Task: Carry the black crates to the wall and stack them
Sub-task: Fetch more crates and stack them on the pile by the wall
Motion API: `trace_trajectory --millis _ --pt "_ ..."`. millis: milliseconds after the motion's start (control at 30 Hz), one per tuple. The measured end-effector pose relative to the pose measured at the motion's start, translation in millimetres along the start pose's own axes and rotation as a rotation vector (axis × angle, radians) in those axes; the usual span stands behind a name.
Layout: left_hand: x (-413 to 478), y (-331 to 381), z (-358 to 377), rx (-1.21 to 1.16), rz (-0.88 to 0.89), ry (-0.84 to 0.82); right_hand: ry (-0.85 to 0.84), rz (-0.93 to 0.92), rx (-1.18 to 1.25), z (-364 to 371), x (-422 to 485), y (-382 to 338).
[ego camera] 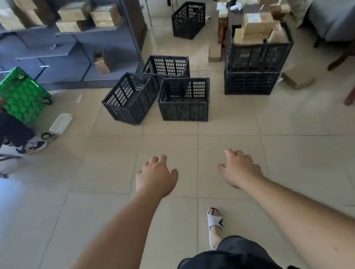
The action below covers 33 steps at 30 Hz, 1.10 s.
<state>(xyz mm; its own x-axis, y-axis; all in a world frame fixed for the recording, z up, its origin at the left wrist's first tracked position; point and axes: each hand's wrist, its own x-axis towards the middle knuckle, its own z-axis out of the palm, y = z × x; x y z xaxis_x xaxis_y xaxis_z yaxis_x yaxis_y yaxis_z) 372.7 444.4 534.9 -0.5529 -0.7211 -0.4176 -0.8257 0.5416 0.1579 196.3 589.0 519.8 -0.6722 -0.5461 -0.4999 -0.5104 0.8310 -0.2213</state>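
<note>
Black plastic lattice crates (184, 100) sit empty on the tiled floor (290, 153), well ahead of the left hand (155, 177) and right hand (239, 167), both loose-fingered and holding nothing; they look light and stiff, best gripped under opposite top rims

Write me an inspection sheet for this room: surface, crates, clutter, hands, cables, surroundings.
Surface: beige tiled floor.
Job's things: three black crates clustered on the floor; lone crate farther back; two-crate stack holding cardboard boxes.
Clutter: white tray, loose carton on the floor.
Hands: left hand and right hand open, holding nothing.
Cables: nothing seen.
Surroundings: grey shelving; seated person holding a green cart.
</note>
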Motion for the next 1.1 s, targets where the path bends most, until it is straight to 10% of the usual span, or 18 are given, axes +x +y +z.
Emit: trace_trajectory --millis 1100 --pt "605.8 5.5 -242.5 -0.041 0.058 -0.178 -0.037 0.26 0.121 -216.9 509.7 -220.1"
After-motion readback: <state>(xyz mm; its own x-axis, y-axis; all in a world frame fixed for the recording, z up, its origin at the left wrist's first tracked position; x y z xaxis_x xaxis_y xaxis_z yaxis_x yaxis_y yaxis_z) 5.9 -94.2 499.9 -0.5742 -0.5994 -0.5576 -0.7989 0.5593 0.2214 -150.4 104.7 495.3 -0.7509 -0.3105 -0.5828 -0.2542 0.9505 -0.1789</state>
